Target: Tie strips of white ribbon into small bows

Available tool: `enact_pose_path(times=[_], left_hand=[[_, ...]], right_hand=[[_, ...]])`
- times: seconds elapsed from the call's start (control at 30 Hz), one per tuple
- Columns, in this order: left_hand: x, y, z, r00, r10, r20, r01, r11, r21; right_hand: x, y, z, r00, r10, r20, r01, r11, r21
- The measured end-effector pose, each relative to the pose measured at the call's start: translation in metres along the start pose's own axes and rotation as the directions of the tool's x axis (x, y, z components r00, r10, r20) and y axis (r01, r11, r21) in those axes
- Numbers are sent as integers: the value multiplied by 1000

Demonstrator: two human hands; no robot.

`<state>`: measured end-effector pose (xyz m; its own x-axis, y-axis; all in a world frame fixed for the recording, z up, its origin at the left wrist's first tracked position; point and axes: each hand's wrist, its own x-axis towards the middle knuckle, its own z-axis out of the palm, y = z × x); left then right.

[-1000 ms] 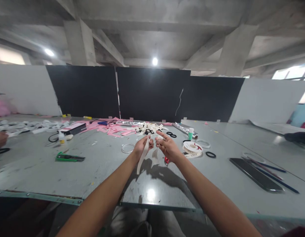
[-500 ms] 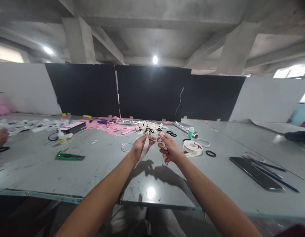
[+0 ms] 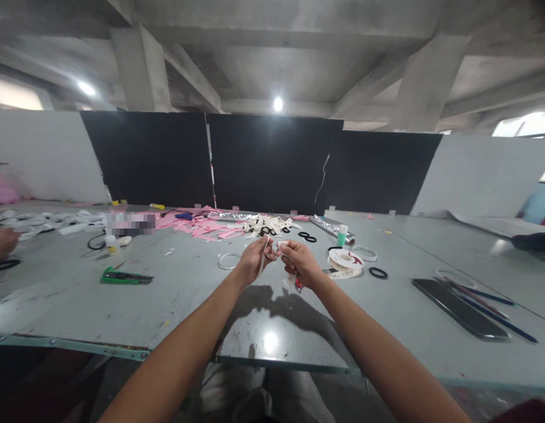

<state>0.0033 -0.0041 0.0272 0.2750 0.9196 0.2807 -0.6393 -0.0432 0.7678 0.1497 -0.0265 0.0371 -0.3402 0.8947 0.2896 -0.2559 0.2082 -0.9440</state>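
My left hand (image 3: 254,257) and my right hand (image 3: 299,262) meet above the grey table (image 3: 175,294), both pinching a strip of white ribbon (image 3: 272,247) between their fingertips. A short end of the ribbon hangs under my right hand, in front of red-handled scissors (image 3: 298,285) lying on the table. A spool of white ribbon (image 3: 345,260) sits just right of my right hand. A clear ring (image 3: 229,261) lies left of my left hand.
A pile of white bows (image 3: 268,225) and pink scraps (image 3: 202,227) lies behind my hands. A green cutter (image 3: 125,277) is at left, a glue bottle (image 3: 110,243) beyond it. Black rings (image 3: 378,272), a dark tray (image 3: 460,301) and blue pens (image 3: 497,314) are at right. Another person's hand (image 3: 3,242) rests at far left.
My hands came closer together and rose slightly. The long ribbon tail that hung from my left hand has been gathered up; only a short end now shows.
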Motion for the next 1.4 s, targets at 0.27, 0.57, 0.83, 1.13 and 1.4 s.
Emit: enact_pose_path(times=[0.27, 0.57, 0.83, 1.13, 1.4], left_hand=[[1, -10, -2, 976, 217, 4, -195, 868, 458], [-13, -11, 0, 944, 304, 128, -317, 733, 602], [-5, -16, -2, 942, 300, 151, -331, 749, 574], [-21, -6, 7, 935, 328, 136, -333, 677, 656], [-18, -8, 5, 940, 313, 133, -319, 677, 663]], right_hand=[[-3, 3, 11, 925, -380, 30, 312, 707, -634], [9, 14, 2, 965, -187, -182, 88, 891, -446], [17, 22, -3, 910, -194, -366, 121, 970, -213], [14, 24, 2, 890, 75, -450, -62, 997, 43], [5, 12, -14, 944, 254, -209, -256, 966, 19]])
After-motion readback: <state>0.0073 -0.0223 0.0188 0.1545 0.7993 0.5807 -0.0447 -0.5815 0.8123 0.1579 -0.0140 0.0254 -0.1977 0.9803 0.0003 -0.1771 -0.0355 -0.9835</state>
